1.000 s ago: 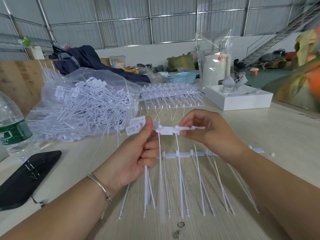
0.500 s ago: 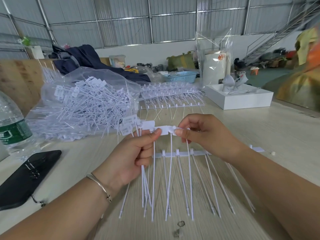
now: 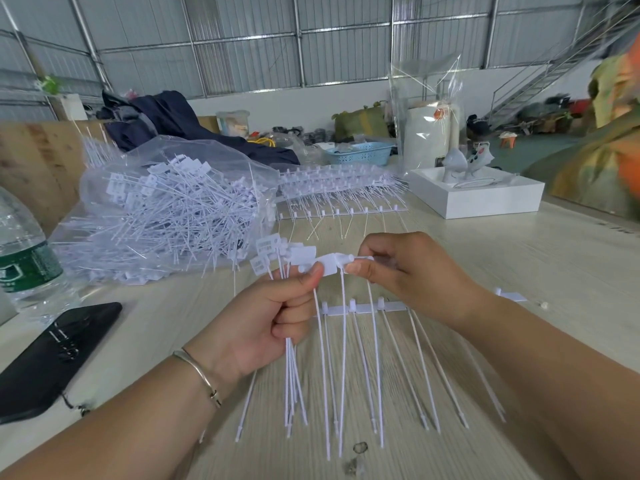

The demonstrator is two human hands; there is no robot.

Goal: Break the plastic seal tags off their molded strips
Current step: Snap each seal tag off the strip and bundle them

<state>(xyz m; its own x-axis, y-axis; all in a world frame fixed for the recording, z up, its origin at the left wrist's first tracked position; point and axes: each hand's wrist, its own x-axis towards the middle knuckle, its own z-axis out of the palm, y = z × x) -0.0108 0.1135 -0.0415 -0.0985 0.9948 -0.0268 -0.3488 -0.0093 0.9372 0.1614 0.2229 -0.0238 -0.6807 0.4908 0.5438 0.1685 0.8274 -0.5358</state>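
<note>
A short strip [image 3: 330, 263] of white tags is held above the middle of the tabletop [image 3: 519, 265], its thin tails hanging down. Its left end is pinched by the left hand [image 3: 263, 323], in which a bundle [image 3: 291, 368] of loose tags is also gripped by curled fingers. Its right end is pinched by the right hand [image 3: 408, 271]. Another strip [image 3: 363, 308] lies flat beneath the hands. A bag [image 3: 166, 216] of loose tags sits toward the left edge, with a bottle [image 3: 24, 265] and phone [image 3: 52, 358] beside it.
</note>
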